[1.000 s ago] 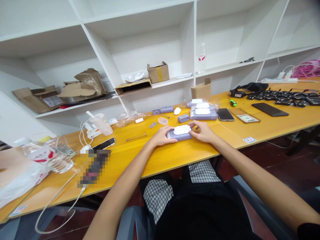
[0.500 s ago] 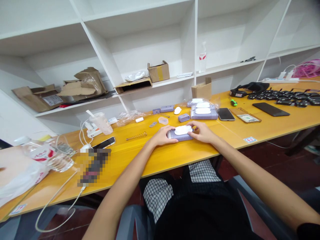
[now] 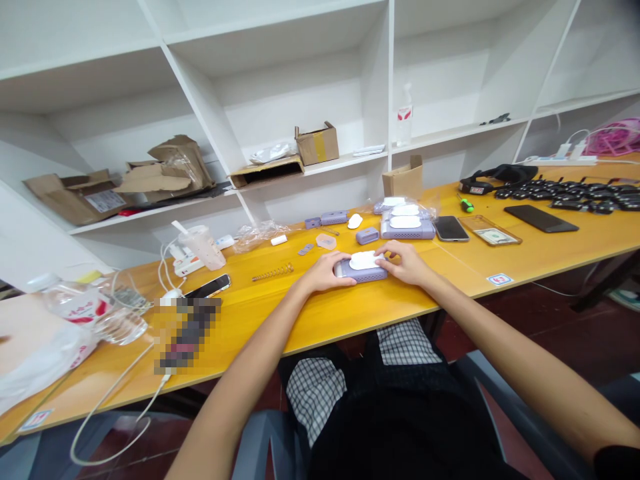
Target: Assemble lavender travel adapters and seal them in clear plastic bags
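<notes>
Fingers (image 3: 344,265) of the left hand (image 3: 325,273) and right hand (image 3: 406,264) curve in from either end to hold a lilac plastic case (image 3: 363,276) with a finely perforated side, a smooth white oval cover (image 3: 365,261) sitting on top between them. The case lies flat on the glossy yellow wood surface (image 3: 300,313) directly under the fingers. Just beyond them sits a small lilac block (image 3: 368,235), with a matching lilac case (image 3: 407,230) farther back, while a coiled metal spring (image 3: 273,271) lies left of the left hand.
</notes>
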The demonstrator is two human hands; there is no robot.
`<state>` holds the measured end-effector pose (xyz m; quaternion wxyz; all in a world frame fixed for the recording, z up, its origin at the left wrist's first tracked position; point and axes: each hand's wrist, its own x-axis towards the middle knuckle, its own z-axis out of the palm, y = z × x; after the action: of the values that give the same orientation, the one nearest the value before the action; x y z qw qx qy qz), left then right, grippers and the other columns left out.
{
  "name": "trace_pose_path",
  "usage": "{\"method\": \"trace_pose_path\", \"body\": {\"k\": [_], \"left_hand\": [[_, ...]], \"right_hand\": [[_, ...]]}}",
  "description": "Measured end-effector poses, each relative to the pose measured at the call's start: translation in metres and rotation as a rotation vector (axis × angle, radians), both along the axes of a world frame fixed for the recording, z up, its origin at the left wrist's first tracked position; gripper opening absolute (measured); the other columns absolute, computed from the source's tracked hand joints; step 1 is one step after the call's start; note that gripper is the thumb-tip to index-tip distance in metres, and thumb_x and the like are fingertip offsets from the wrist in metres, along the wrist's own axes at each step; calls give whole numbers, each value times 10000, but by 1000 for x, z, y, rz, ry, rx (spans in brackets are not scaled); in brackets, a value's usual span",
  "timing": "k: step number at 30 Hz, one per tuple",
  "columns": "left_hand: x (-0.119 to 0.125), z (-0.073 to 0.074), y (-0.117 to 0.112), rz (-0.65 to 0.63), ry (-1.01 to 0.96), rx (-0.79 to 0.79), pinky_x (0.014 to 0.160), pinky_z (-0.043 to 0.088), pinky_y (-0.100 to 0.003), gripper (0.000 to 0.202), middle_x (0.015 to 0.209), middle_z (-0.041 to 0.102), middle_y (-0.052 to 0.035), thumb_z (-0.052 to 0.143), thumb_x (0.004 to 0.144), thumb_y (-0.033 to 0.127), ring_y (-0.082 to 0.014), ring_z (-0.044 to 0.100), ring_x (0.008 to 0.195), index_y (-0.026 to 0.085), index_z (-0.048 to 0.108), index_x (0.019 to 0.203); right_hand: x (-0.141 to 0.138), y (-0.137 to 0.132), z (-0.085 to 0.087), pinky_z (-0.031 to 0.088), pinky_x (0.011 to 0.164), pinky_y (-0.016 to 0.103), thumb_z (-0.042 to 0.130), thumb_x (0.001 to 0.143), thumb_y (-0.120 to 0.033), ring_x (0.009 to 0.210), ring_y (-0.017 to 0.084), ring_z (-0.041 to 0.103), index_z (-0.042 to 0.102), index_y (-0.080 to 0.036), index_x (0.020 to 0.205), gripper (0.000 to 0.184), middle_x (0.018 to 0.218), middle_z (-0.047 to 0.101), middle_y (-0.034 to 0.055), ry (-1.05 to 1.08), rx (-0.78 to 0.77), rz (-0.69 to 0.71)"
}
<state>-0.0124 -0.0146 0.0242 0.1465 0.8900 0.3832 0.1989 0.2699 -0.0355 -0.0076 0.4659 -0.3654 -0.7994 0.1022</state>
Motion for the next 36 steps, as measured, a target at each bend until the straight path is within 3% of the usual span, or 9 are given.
{"method": "trace_pose_path", "body": {"k": [14,25,36], "left_hand": [[0,-2,0,-6,-15,15,1115,457,-495,745,1344,666,-116,838,724,575,-346,619,1237,208,651,1345],[0,-5,4,-39,-38,23,1070,480,-482,728,1275,683,-112,864,696,542,-328,641,1167,193,665,1303],[0,-4,4,-38,-87,-43,1065,485,-474,703,1268,693,-105,890,661,492,-317,652,1154,187,681,1259]], "right_hand": [[-2,3,-3,547,741,406,689,899,-367,836,254,696,751,-247,928,138,952,788,65,54,-24,-18],[-2,-1,1,512,716,382,664,932,-331,831,243,665,741,-244,903,120,920,774,62,29,4,66],[-5,-1,0,492,777,411,656,936,-266,827,253,634,717,-238,845,113,875,762,58,-8,98,8]]}}
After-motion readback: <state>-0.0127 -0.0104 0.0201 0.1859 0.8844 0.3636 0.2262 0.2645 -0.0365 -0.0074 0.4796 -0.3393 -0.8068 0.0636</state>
